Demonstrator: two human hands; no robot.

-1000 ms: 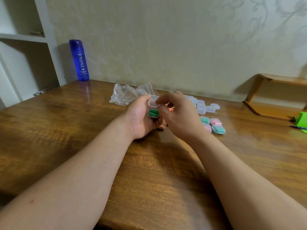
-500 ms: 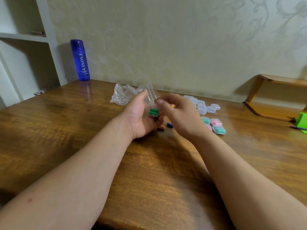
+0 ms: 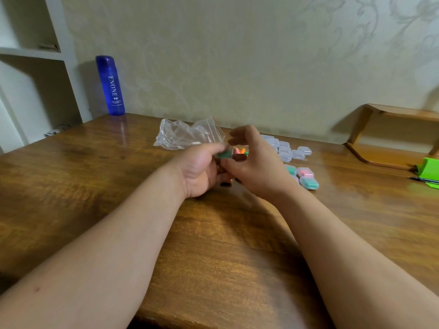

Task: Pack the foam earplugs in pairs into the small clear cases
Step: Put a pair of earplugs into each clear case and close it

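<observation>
A pale wall [image 3: 261, 55] with faint embossed floral wallpaper fills the upper half of the view. Below it, a glossy brown wooden desk [image 3: 213, 257] with strong grain spreads across the whole lower half. A white shelving unit [image 3: 31, 53] stands at the far left. A low wooden rack [image 3: 392, 153] sits on the desk at the far right, against the wall.

Two bare forearms reach in from the bottom edge and meet near the middle of the desk. The left hand [image 3: 202, 169] curls its fingers round a small clear case [image 3: 224, 155] with green foam earplugs inside. The right hand [image 3: 256, 165] is just beside it, with fingers loosely spread and raised. Its thumb is close under the case, but blur hides whether they touch.

A tall blue bottle [image 3: 110, 85] lettered ENONE stands upright at the back left by the wall. A crumpled clear plastic bag [image 3: 183, 136] lies just behind the hands.

To the right of the hands, a cluster of empty clear cases [image 3: 292, 151] lies on the desk. Nearer, a few filled cases [image 3: 305, 178] show green and pink.

A bright green object [image 3: 428, 167] and a dark pen [image 3: 424, 179] lie at the right edge. Loose orange and pink earplugs [image 3: 241, 151] peek out between the hands.
</observation>
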